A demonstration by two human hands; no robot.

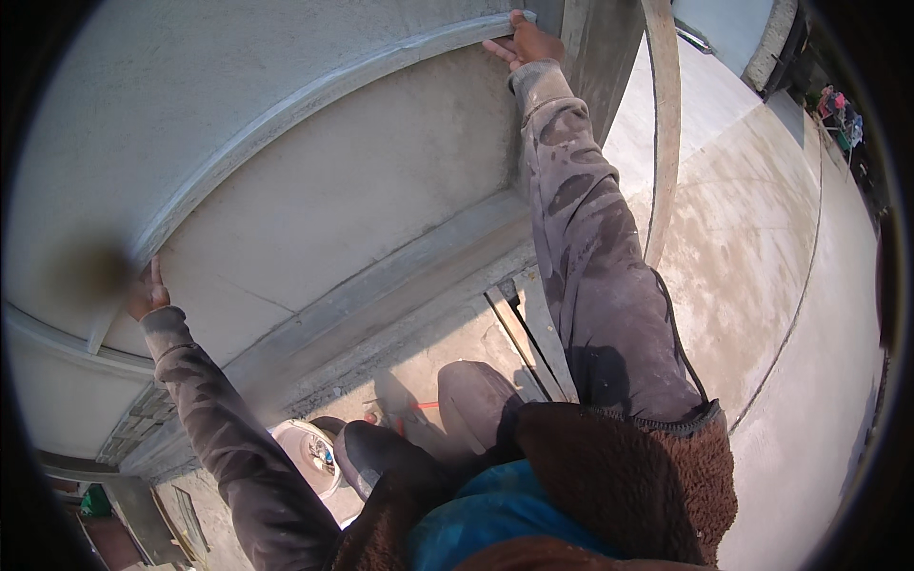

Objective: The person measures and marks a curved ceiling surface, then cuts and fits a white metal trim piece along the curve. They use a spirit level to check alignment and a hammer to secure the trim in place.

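A long, pale, dust-coated strip [319, 100], like a plasterer's straightedge, lies against the grey wall and rises from lower left to upper right. My right hand [533, 45] grips its upper end, with the thumb on top and the other fingers below, some of them stretched out. At the lower left, my left hand [145, 290] holds the strip from beneath with a finger pointing up. A dark round blur covers part of that hand and the strip beside it. Both arms reach far out in dusty sleeves.
Below me stands a pale bucket [309, 455] with stuff inside, close to my knees. A wooden board [663, 133] leans upright right of my right arm. Narrow planks [522, 338] lie beside my knee. A ledge [381, 285] runs along the wall's foot. Concrete ground [752, 257] stretches right.
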